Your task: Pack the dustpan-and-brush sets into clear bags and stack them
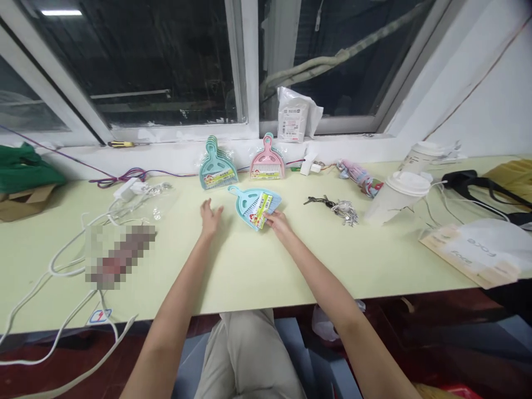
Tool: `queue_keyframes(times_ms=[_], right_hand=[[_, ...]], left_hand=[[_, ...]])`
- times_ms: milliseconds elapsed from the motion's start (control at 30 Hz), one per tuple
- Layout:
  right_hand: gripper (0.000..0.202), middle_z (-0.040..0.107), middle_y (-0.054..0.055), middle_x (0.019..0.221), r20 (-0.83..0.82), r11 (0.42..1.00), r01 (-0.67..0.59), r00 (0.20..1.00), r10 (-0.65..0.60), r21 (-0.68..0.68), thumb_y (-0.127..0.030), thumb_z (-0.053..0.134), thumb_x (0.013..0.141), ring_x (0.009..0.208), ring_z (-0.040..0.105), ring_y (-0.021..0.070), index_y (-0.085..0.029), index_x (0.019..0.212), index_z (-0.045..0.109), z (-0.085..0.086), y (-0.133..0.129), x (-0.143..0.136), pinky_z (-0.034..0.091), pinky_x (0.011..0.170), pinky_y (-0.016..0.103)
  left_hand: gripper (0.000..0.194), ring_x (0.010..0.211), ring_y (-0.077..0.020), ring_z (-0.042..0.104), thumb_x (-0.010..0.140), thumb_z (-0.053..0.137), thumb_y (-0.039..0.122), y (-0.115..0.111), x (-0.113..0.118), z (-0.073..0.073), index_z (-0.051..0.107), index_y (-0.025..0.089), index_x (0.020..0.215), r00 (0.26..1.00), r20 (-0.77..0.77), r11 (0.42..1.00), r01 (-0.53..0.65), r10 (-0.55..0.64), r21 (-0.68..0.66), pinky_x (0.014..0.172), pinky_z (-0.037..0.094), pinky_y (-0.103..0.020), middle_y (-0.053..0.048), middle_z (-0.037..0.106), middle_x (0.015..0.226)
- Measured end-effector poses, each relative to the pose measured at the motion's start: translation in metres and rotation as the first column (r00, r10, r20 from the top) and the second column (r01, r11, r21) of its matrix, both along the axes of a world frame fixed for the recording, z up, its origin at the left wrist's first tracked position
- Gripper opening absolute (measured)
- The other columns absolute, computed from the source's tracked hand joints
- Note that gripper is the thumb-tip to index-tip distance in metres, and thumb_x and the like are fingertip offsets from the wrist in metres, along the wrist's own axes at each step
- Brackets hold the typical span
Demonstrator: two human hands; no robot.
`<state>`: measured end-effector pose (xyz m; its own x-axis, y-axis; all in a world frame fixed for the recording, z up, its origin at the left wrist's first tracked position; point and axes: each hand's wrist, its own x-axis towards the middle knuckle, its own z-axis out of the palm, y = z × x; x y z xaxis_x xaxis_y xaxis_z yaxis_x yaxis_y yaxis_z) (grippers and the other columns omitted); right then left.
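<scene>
My right hand point(279, 223) grips the lower right edge of a light blue dustpan point(245, 200) that has a small brush and a yellow-green label on its front. The dustpan is tilted, its handle pointing up and left. To its left, my left hand point(211, 216) is held with fingers apart and nothing in it. Behind, against the wall under the window, leans a stack of several green dustpans point(216, 166) in clear wrapping. Beside that stack stands a pink dustpan set point(268, 160), also with a label.
A bunch of keys point(343, 210) lies right of the dustpan. Further right are white paper cups point(397, 194), a folded umbrella-like bundle point(361, 177) and a tissue pack point(477, 252). White cables point(62, 271) and a charger point(128, 188) spread over the left side. A screwdriver point(121, 144) rests on the sill.
</scene>
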<state>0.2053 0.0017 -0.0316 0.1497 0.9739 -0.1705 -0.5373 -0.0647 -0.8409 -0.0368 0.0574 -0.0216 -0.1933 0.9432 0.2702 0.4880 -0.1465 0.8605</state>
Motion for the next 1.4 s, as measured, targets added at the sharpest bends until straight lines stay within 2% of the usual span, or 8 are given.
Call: queue_keyframes(times_ms=[167, 333, 567, 733, 867, 933, 1133, 1400], right_hand=[[0.027, 0.074, 0.002, 0.081, -0.001, 0.999, 0.047, 0.999, -0.047, -0.021, -0.007, 0.077, 0.06, 0.08, 0.072, 0.019, -0.018, 0.08, 0.063, -0.001, 0.004, 0.005, 0.061, 0.076, 0.032], [0.028, 0.074, 0.004, 0.085, 0.054, 1.0, 0.029, 0.998, -0.029, 0.001, -0.009, 0.078, 0.061, 0.085, 0.072, 0.0204, -0.018, 0.082, 0.063, -0.002, 0.004, 0.003, 0.061, 0.08, 0.034], [0.026, 0.074, 0.004, 0.087, 0.062, 0.999, 0.039, 0.997, -0.039, 0.001, -0.008, 0.076, 0.062, 0.089, 0.071, 0.0204, -0.018, 0.082, 0.063, 0.0, 0.0, 0.003, 0.06, 0.083, 0.035], [0.026, 0.075, 0.003, 0.089, 0.025, 0.998, 0.059, 0.998, -0.059, -0.004, -0.006, 0.073, 0.063, 0.091, 0.071, 0.02, -0.018, 0.084, 0.064, 0.0, 0.0, 0.005, 0.059, 0.084, 0.035], [0.026, 0.075, 0.003, 0.087, 0.03, 0.999, 0.05, 0.998, -0.049, -0.005, -0.003, 0.071, 0.063, 0.092, 0.07, 0.0202, -0.019, 0.083, 0.064, 0.001, 0.0, 0.009, 0.06, 0.085, 0.036], [0.025, 0.075, 0.003, 0.086, 0.037, 0.999, 0.044, 0.998, -0.044, 0.0, -0.003, 0.07, 0.064, 0.091, 0.071, 0.02, -0.019, 0.083, 0.065, 0.004, -0.001, 0.011, 0.06, 0.084, 0.036], [0.021, 0.075, 0.004, 0.082, 0.098, 1.0, -0.03, 0.995, 0.03, 0.003, -0.004, 0.071, 0.065, 0.082, 0.071, 0.019, -0.017, 0.081, 0.067, 0.023, -0.011, 0.017, 0.059, 0.083, 0.034], [0.028, 0.076, 0.005, 0.084, 0.256, 0.917, -0.397, 0.884, 0.391, -0.032, -0.009, 0.079, 0.057, 0.074, 0.071, 0.0183, -0.014, 0.083, 0.07, 0.035, -0.025, 0.018, 0.06, 0.071, 0.031]], left_hand=[[0.061, 0.145, -0.039, 0.009, 0.082, 0.054, 0.027, 0.022, -0.103, -0.001, 0.038, 0.006, 0.137, 0.81, -0.549, 0.973, -0.228, 0.205, 0.027, 0.111, 0.017, -0.06, -0.028, 0.018, 0.153], [0.055, 0.13, -0.0378, 0.042, 0.089, 0.042, 0.027, 0.025, -0.142, 0.012, 0.038, 0.004, 0.139, 0.671, -0.736, 0.967, -0.235, 0.092, -0.094, 0.1, 0.036, -0.053, -0.03, 0.046, 0.136], [0.042, 0.105, -0.0281, 0.061, 0.078, 0.038, 0.005, 0.007, -0.137, 0.039, 0.068, 0.013, 0.106, 0.503, -0.862, 0.996, -0.036, -0.056, -0.085, 0.101, 0.035, -0.043, -0.017, 0.068, 0.107], [0.041, 0.105, -0.0253, 0.06, 0.077, 0.038, 0.008, -0.035, -0.137, 0.048, 0.07, 0.02, 0.099, 0.669, -0.743, 0.997, 0.074, -0.022, 0.037, 0.103, 0.036, -0.042, -0.008, 0.068, 0.108], [0.039, 0.112, -0.0246, 0.058, 0.071, 0.042, 0.006, -0.053, -0.12, 0.039, 0.071, 0.026, 0.089, 0.693, -0.695, 0.97, 0.243, -0.192, -0.026, 0.116, 0.011, -0.054, -0.004, 0.069, 0.107], [0.035, 0.114, -0.0274, 0.056, 0.073, 0.046, 0.009, -0.055, -0.103, 0.033, 0.071, 0.026, 0.092, 0.705, -0.692, 0.979, 0.204, -0.154, -0.01, 0.115, 0.007, -0.058, -0.005, 0.069, 0.108], [0.026, 0.109, -0.031, 0.057, 0.08, 0.054, 0.025, -0.051, -0.057, 0.022, 0.07, 0.02, 0.1, 0.599, -0.776, 0.976, 0.188, -0.199, -0.106, 0.094, 0.044, -0.04, -0.014, 0.065, 0.115], [0.031, 0.093, -0.0286, 0.063, 0.085, 0.039, 0.012, -0.039, -0.053, 0.032, 0.07, 0.015, 0.086, 0.599, -0.799, 0.997, -0.026, -0.048, -0.079, 0.079, 0.047, -0.036, -0.018, 0.065, 0.094]])
